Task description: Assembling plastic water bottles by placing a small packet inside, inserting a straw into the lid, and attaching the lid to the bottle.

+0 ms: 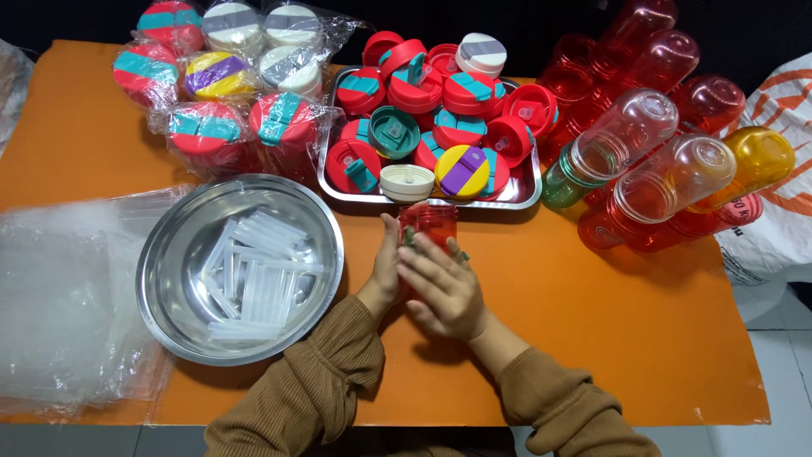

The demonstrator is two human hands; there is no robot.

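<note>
Both hands meet at the middle of the orange table around one red see-through bottle (430,222). My left hand (386,272) clasps its left side. My right hand (444,289) covers its near end, fingers spread over it, and a bit of green shows between the fingers. The bottle's far end points at a steel tray (526,193) heaped with red, teal, yellow-and-purple and white lids. A round steel bowl (169,254) left of my hands holds several clear plastic straws (254,271).
Several empty red, clear, green and amber bottles (668,178) lie piled at the right. Bagged finished bottles (211,127) crowd the back left. A stack of clear plastic bags (59,296) lies at the left edge. A white-and-orange sack (778,220) hangs off the right side.
</note>
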